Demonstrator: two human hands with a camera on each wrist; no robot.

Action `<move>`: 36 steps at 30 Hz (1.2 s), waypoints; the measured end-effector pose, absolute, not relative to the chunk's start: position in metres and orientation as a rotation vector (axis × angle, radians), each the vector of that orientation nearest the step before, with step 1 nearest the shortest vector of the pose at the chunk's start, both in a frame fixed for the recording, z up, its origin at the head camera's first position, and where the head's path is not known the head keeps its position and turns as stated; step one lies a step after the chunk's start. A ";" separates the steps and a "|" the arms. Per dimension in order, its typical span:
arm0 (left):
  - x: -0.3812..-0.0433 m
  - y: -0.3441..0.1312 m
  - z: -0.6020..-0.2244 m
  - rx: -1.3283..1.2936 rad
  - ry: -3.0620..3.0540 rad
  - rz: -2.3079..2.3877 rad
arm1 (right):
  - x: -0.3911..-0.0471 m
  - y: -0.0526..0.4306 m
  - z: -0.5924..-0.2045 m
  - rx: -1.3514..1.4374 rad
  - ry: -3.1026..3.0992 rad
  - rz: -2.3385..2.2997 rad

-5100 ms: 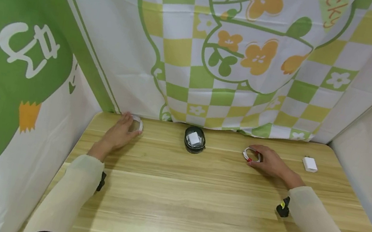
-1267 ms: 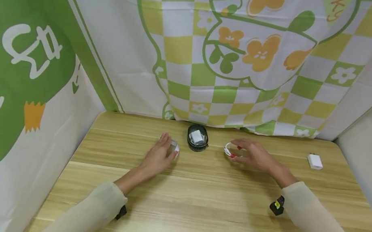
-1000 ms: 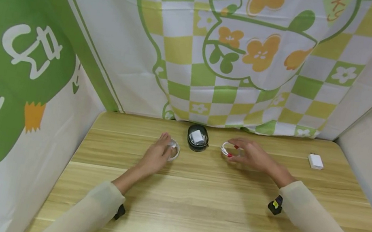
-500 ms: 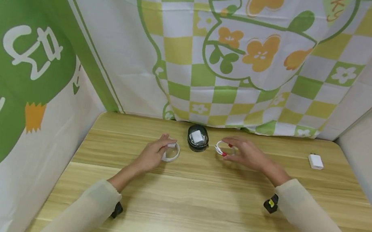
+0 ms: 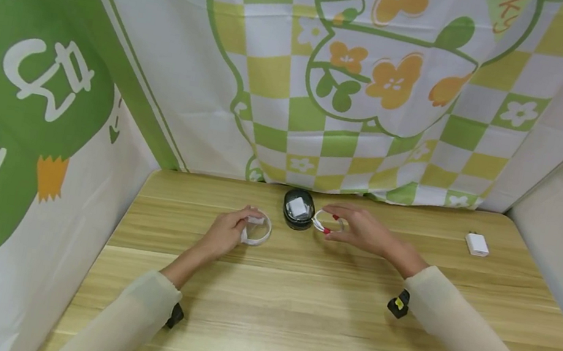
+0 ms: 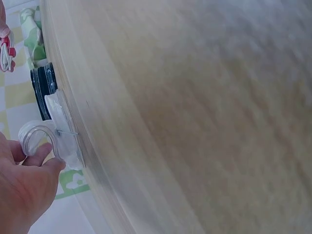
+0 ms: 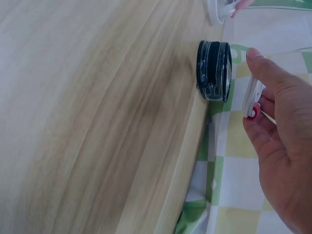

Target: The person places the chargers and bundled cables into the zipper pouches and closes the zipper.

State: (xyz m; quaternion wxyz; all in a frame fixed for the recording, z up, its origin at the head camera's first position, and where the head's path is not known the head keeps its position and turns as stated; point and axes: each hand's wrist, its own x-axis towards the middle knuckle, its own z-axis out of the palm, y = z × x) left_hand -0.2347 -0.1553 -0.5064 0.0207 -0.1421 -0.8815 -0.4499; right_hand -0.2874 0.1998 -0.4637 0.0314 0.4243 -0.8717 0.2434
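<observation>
My left hand pinches the edge of a small round clear case with a white rim, left of the black case. In the left wrist view, a curved translucent part of this clear case sits at my fingertips. Between thumb and fingers, my right hand holds a coiled white cable with red bands. The coil's left edge comes right up to an oval black-rimmed clear case, which has a white block in it. In the right wrist view the cable hangs from my fingertips.
A white plug adapter lies near the back right of the wooden table. Behind the table's back edge hangs a checked, flowered curtain. Printed cloth walls stand close on both sides.
My left hand came from the back left to beside the black case with the white-rimmed case; its fingers then drew left, baring more of the ring. My right hand carried the cable left.
</observation>
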 end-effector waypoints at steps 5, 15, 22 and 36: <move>-0.236 -0.159 -0.506 -0.424 -2.755 -1.355 | -0.288 0.190 -0.464 1.324 -2.680 0.786; -0.237 -0.161 -0.506 -0.428 -2.712 -1.356 | -0.289 0.171 -0.467 1.373 -2.652 0.804; -0.239 -0.164 -0.507 -0.390 -2.655 -1.492 | -0.287 0.157 -0.469 1.396 -2.640 0.817; -0.241 -0.164 -0.509 -0.521 -2.657 -1.364 | -0.285 0.131 -0.475 1.392 -2.613 0.891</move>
